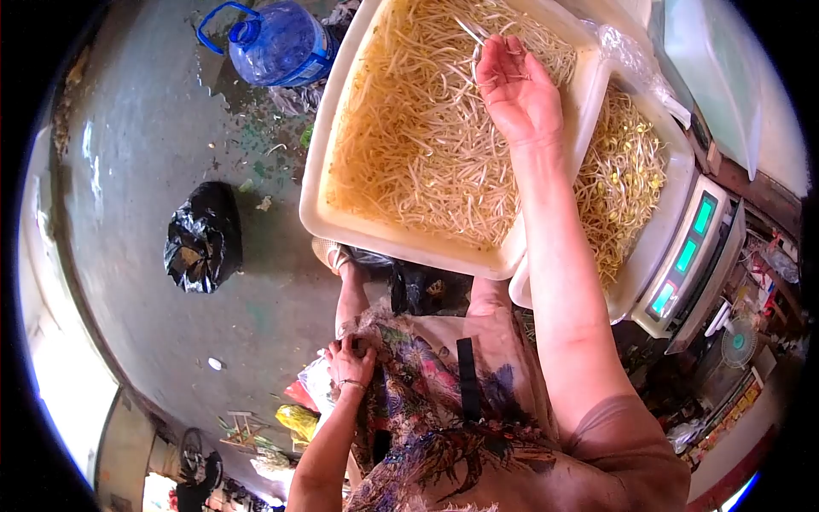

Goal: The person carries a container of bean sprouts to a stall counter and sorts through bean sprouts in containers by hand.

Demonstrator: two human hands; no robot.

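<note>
A large white tub (314,171) is spread with pale bean sprouts (426,145) in brownish water. Above its right side, my right hand (522,98) is turned palm up, thumb apart and fingers loosely bent. Bits of sprout cling to the fingers, while the palm looks bare. Near my knee, my left hand (350,363) rests against the edge of the patterned apron (418,375) with curled fingers. A dark patch shows beside them; what they grip, if anything, is unclear. Yellow-headed soybean sprouts (627,171) fill a second tub (678,183), partly behind my right forearm.
At the right stands a scale (682,256) with lit green displays. A blue water jug (281,43) is beyond the big tub's left side. On the grey floor (281,307) sits a black plastic bag (205,237). A yellow bag (296,421) lies lower left.
</note>
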